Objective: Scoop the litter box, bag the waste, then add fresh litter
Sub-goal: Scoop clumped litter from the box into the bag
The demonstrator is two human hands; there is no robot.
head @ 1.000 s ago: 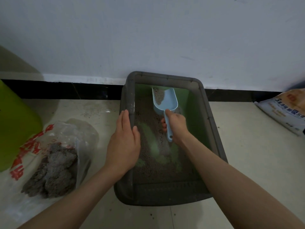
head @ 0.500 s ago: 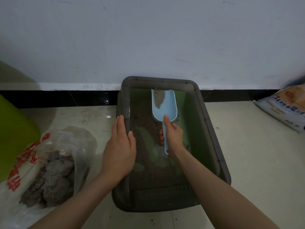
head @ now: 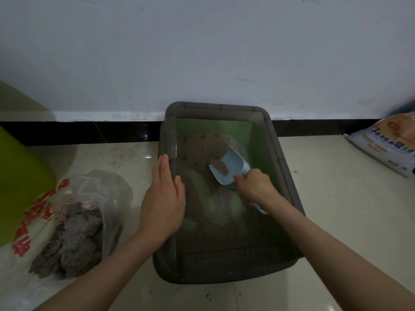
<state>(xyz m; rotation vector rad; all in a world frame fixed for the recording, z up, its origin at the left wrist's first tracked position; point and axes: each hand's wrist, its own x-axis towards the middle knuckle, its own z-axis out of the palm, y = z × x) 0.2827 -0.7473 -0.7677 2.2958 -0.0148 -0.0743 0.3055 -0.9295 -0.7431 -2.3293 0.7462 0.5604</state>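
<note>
On the tiled floor nearest the viewer, the left hand [head: 162, 199] is lying flat with straight fingers along the left rim of the litter box [head: 286, 173], steadying it. Just beside it, inside the box, the right hand [head: 254, 187] is gripping the handle of the blue scoop [head: 228, 170]. The scoop's long axis is running from the near right, where the handle end is showing below the hand, to the far left, where its mouth is pointing at the litter. The right hand is thus the nearer and the working one. A small amount of litter is sitting in the scoop's bowl. Beyond the mouth, a heap of litter [head: 206, 145] is lying against the far left of the box, while green floor is showing through in streaks nearer the hands. To the left of the box, well apart from the scoop, the waste bag [head: 74, 221] is lying open on the floor, holding grey clumps. Farther right, by the wall, a bag of fresh litter [head: 386, 147] is resting, apparently untouched. Scooping is judged still in hand; each load must cross the left rim to reach the waste bag
</note>
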